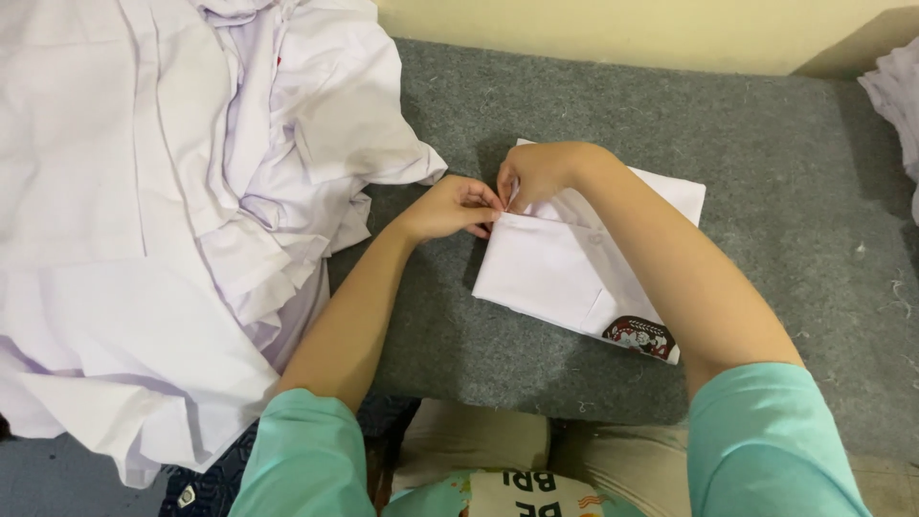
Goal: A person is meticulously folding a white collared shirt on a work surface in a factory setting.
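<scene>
both hands pinch the top fold of a folded white shirt point(574, 268) on grey felt point(766, 191)

left hand point(450, 206) and right hand point(541, 172) fingertips pressed together on the crease between them — light, soft, limp cloth, best gripped at folded edges.

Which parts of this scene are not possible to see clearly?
- Head view: right forearm covers part of the folded white garment.
- What the fingertips of the left hand and right hand pinch: too small.
- White clothes pile: cut off by the left edge.

Counted two hands point(450, 208) point(538, 172), one folded shirt point(550, 268), one shirt pile point(163, 211), one grey mat point(766, 191).
</scene>
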